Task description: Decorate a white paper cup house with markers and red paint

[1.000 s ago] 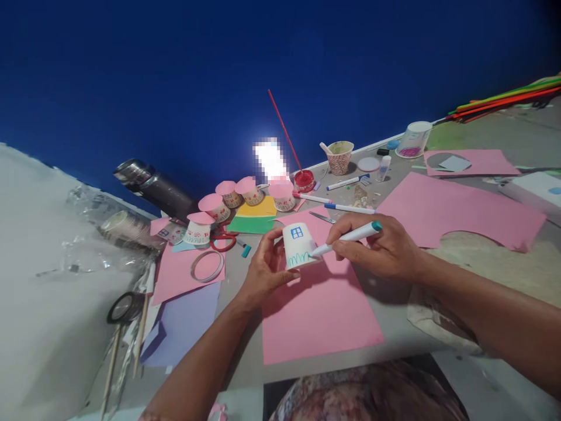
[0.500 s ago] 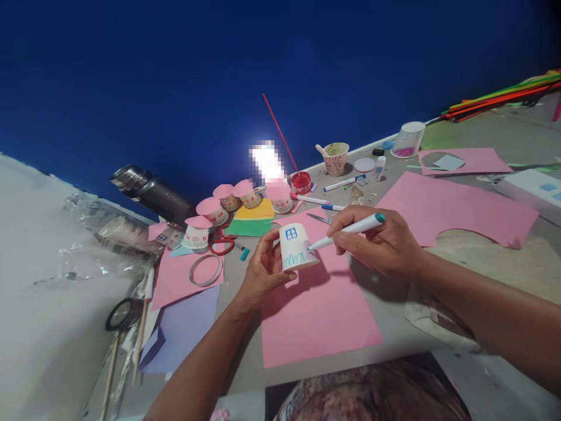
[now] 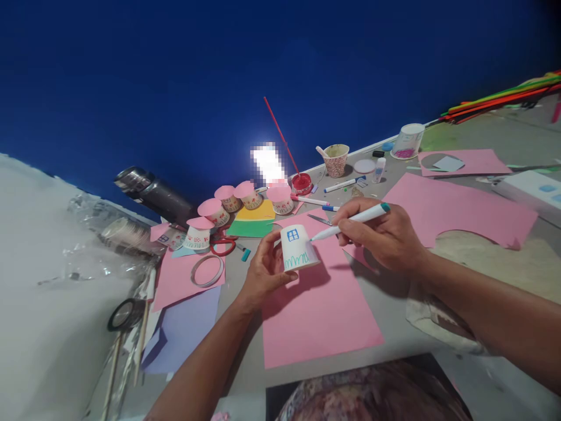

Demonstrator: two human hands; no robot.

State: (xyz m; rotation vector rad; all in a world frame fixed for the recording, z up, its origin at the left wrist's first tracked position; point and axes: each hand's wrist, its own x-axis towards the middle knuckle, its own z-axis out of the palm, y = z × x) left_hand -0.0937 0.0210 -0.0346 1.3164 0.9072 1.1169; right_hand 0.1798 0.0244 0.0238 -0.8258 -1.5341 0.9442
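Note:
My left hand [image 3: 268, 270] is closed around an upside-down white paper cup [image 3: 300, 248], thumb at its lower rim. The cup bears a blue window drawing and green zigzag strokes along the bottom. In my right hand [image 3: 377, 234] is a white marker [image 3: 350, 223] with a green end, gripped between thumb and fingers. Its tip points at the cup's right side; whether it touches the surface I cannot tell. A pink paper sheet [image 3: 322, 327] lies flat beneath both hands. Scissors [image 3: 319, 219] rest just behind the cup.
Several decorated cups with pink tops [image 3: 213, 211] stand at the left, near a dark bottle [image 3: 153, 193]. A tape roll [image 3: 207, 285] lies on paper. At the back are a red paint pot [image 3: 302, 183] and a patterned cup [image 3: 336, 162]. Cut pink paper [image 3: 456, 210] is at right.
The marker tip has risen a little along the cup, and my right hand has shifted slightly. More green strokes show at the cup's lower right.

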